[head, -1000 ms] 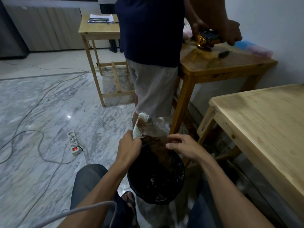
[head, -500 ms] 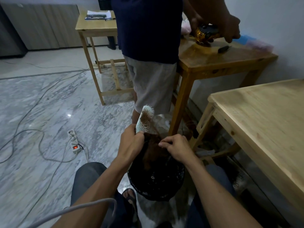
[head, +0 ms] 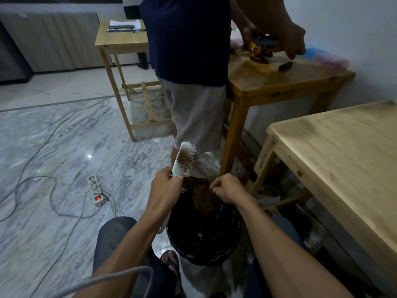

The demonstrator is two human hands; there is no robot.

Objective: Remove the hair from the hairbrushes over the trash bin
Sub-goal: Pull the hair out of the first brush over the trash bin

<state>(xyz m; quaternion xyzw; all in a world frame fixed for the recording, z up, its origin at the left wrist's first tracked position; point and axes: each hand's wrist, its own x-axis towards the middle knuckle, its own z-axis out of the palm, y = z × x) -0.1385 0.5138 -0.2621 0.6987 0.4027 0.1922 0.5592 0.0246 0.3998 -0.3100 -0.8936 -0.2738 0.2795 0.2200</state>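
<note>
Two hands over trash bin [head: 204,237], left hand [head: 165,190] gripping hairbrush [head: 185,161] upright, right hand [head: 228,190] fingers seemingly pinching hair [head: 202,196].

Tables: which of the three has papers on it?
The pale far-left table, behind the standing person: a paper stack lies on it. The darker table holds a power tool; the near-right table shows only bare wood.

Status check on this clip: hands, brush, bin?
Left hand grips hairbrush, brown hair still in bristles. Right hand pinches pulled hair clump over trash bin. Nothing blocking.
</note>
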